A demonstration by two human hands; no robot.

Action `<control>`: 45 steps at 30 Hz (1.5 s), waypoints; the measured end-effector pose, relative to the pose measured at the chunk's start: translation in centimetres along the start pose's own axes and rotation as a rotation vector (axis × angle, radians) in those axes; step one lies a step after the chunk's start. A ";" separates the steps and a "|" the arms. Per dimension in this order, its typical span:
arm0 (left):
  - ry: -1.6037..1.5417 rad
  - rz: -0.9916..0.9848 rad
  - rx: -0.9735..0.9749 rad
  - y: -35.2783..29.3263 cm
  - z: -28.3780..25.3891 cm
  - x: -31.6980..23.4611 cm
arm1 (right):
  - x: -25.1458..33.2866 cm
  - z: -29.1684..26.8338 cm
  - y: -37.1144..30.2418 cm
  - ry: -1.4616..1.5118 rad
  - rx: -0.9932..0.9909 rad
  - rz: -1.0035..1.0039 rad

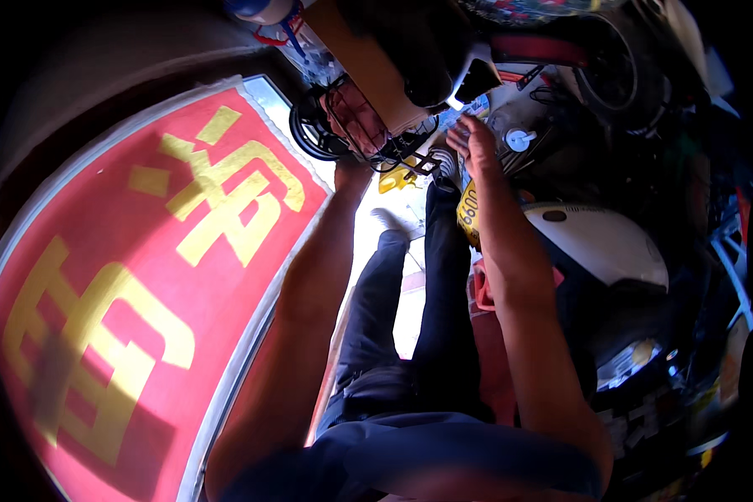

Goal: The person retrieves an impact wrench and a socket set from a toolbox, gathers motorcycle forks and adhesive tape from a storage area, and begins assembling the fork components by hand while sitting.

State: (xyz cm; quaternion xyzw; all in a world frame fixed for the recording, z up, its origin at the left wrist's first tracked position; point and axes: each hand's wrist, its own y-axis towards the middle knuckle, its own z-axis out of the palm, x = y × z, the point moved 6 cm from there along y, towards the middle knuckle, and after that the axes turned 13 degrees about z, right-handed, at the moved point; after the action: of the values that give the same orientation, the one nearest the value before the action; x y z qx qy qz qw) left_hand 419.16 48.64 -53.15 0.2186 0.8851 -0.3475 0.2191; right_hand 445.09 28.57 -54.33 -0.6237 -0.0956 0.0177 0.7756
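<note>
My left hand (pixel 353 174) reaches forward to the lower edge of a black wire basket (pixel 336 113) with a reddish-brown bundle (pixel 356 117) in it. The hand's fingers are hidden against the basket's underside and a black round coil. My right hand (pixel 474 144) is raised just right of the basket, fingers apart, with nothing seen in it. A brown cardboard box (pixel 368 63) rises above the basket, and a dark bulky thing (pixel 431 50) covers its right part. Whether the right hand touches the box, I cannot tell.
A large red panel with yellow characters (pixel 217 201) stands along my left. To the right are a yellow plate (pixel 468 213), a white rounded shell (pixel 598 243), and a wheel (pixel 619 79). A yellow thing (pixel 397 179) lies by my feet; a blue-white container (pixel 263 10) is far left.
</note>
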 end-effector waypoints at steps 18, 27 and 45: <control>-0.148 -0.273 -0.313 6.0 4.4 5.6 | 6.0 1.2 6.1 -0.077 0.062 -0.007; -0.356 -0.441 -0.207 4.6 -0.8 -0.9 | 6.8 0.4 -2.0 -0.055 0.202 -0.027; -0.499 -0.385 -0.412 -14.5 -12.9 -12.6 | -2.4 -1.8 -29.0 0.194 0.155 -0.038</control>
State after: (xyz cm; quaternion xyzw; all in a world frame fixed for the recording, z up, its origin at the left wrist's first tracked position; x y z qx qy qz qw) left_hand 418.42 45.25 -30.24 -0.0916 0.8808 -0.2397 0.3979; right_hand 440.40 20.09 -26.81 -0.5585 -0.0301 -0.0500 0.8274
